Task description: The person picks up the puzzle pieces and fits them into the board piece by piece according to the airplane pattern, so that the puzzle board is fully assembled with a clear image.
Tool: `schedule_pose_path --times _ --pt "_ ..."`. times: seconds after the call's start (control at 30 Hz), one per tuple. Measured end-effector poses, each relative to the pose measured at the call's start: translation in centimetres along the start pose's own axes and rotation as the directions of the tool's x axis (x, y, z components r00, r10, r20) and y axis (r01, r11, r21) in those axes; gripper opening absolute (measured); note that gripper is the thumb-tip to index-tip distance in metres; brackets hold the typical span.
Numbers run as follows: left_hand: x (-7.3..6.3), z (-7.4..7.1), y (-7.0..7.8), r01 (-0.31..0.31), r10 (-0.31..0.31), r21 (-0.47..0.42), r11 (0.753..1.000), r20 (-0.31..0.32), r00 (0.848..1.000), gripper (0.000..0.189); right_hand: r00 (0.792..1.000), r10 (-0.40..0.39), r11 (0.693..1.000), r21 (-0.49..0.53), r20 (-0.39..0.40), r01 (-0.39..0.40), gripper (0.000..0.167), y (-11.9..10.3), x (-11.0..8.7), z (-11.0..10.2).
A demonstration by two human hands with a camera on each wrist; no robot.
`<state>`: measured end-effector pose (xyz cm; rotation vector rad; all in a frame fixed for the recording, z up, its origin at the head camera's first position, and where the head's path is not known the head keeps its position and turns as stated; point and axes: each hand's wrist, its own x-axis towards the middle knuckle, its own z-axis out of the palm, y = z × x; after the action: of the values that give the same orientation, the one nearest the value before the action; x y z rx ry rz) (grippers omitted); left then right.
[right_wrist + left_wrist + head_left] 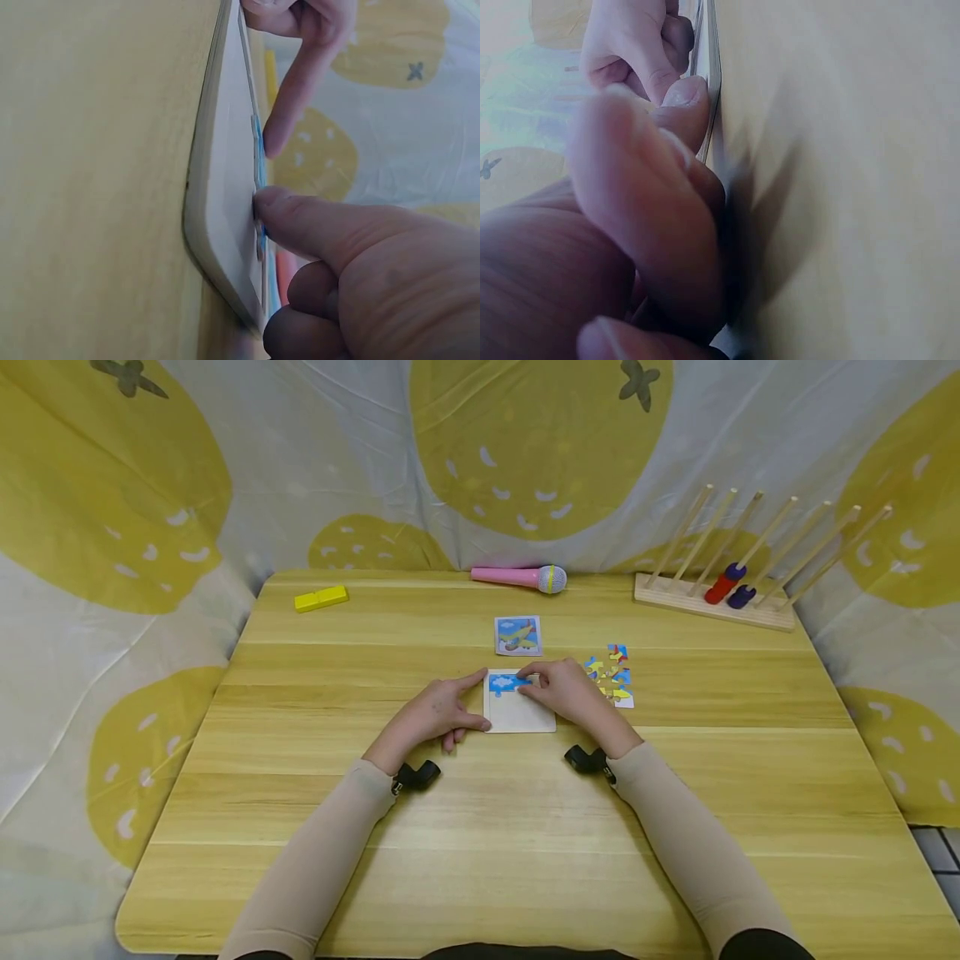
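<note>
A white puzzle board [522,714] lies flat mid-table, with blue sky-and-cloud puzzle pieces [500,683] along its top edge. My left hand [437,710] spans the board's left side: the straight index finger touches the upper corner, the thumb the lower one. Over the top right part, my right hand [561,687] pinches a blue puzzle piece between thumb and index finger, partly hidden by the fingers. In the right wrist view the thumb [289,214] presses at the row of blue pieces. Several loose puzzle pieces [622,693] lie beside the right hand.
Behind the board lies a square airplane picture card [518,636]. Farther back are a pink toy microphone [517,578], a yellow block [321,598] and a wooden peg rack [712,602] with red and dark blue pieces. A patterned curtain [360,460] borders the table.
</note>
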<state>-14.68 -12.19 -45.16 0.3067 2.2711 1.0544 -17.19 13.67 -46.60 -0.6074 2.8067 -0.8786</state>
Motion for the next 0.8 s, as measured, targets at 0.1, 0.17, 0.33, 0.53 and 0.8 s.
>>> schedule_pose_path --times 0.1,0.17,0.33,0.53,0.8 --pt "0.0 0.0 0.1 -0.004 0.004 0.000 1.000 0.002 1.000 0.097 1.000 0.010 1.000 -0.012 -0.005 -0.010 0.023 -0.1 0.0 0.0" --pt "0.0 0.0 0.1 -0.006 0.006 -0.001 1.000 0.004 1.000 0.097 1.000 0.016 1.000 -0.015 -0.010 -0.016 0.023 -0.2 0.0 0.0" --pt "0.0 0.0 0.0 -0.001 0.001 -0.007 1.000 0.002 1.000 0.098 0.999 0.033 0.999 -0.027 -0.009 -0.033 0.024 -0.6 -0.1 0.0" --pt "-0.1 0.1 -0.1 -0.010 0.010 -0.021 1.000 -0.003 1.000 0.099 0.997 0.077 0.996 0.051 -0.012 -0.076 0.028 -0.2 -0.2 -1.0" --pt "-0.2 0.2 -0.1 -0.038 0.038 -0.030 0.999 -0.001 0.999 0.103 0.977 0.208 0.930 0.318 -0.049 -0.182 0.037 5.0 -1.8 -6.0"
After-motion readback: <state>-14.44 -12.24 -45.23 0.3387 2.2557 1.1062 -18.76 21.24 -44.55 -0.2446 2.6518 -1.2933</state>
